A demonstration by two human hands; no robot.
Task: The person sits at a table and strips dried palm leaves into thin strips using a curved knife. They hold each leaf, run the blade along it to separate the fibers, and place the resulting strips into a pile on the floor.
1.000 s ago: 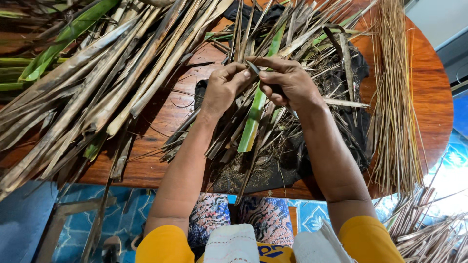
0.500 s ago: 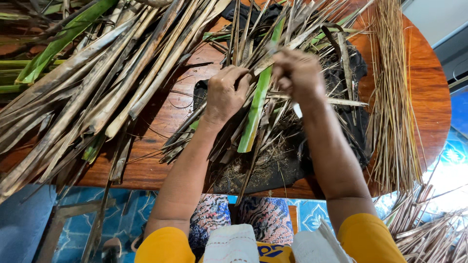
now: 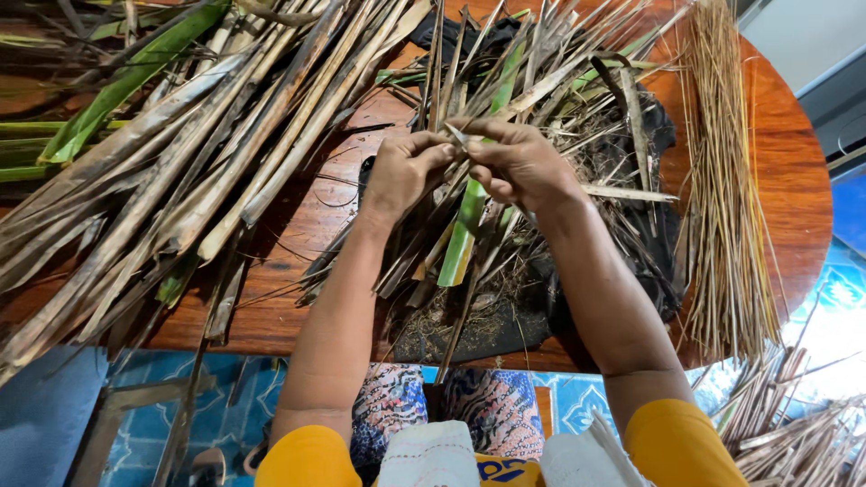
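Over the middle of the wooden tabletop point(image 3: 776, 180), the left hand point(image 3: 401, 176) and right hand point(image 3: 519, 162) both pinch a long green leaf strip point(image 3: 469, 230) near its upper part, which looks light, thin, bendy and easily torn, so best gripped close together.

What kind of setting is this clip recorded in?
Probably a home or small craft workspace for handling plant fibre: a round wooden table heaped with long dried leaves, a sheaf of thin stripped stalks and blue patterned floor tiles.
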